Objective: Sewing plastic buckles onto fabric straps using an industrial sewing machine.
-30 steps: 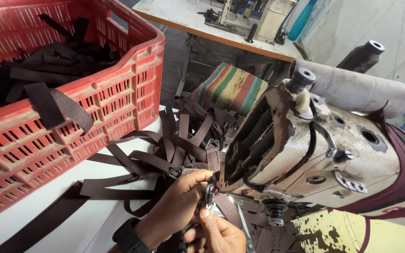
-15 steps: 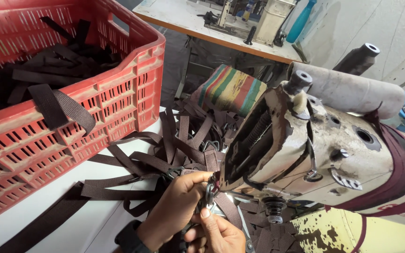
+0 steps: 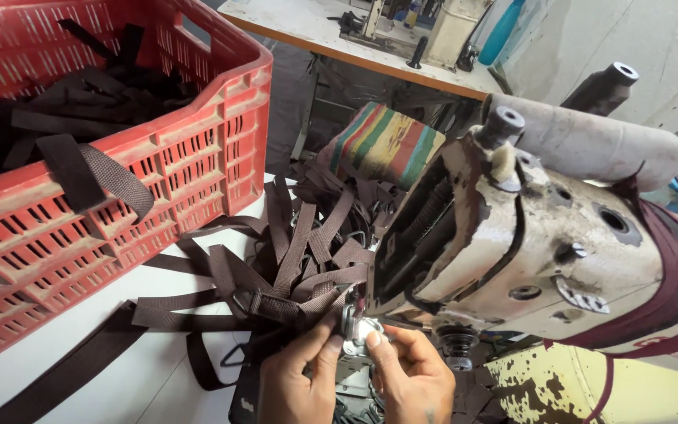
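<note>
Left hand (image 3: 298, 385) is pinching the brown strap (image 3: 280, 308) right at the foot of the sewing machine (image 3: 512, 243), fingers closed on the webbing, and the right hand (image 3: 411, 383) is clamped around the shiny metal bit under the machine head, thumb pressed on top. Compared with a second ago basically nothing has moved: both hands sit in the same spot under the needle area, same grip, only the view has nudged a little. So I'd guess the strap end is still being lined up or fed there, not finished and pulled away

The strap itself runs from the machine foot out to the left across the white desk (image 3: 64, 345), joining the tangle of other brown straps (image 3: 315, 228) heaped just left of the machine. The red crate (image 3: 119, 180), well left of the machine, holds more of them, one draped over its rim

Hard to see: the needle and presser foot are hidden behind the fingers and the machine's body, so can't tell if stitching is going on. Both wrists are cut off at the bottom edge. A striped cushion (image 3: 382, 145) sits behind the machine, partly covered by it
</note>
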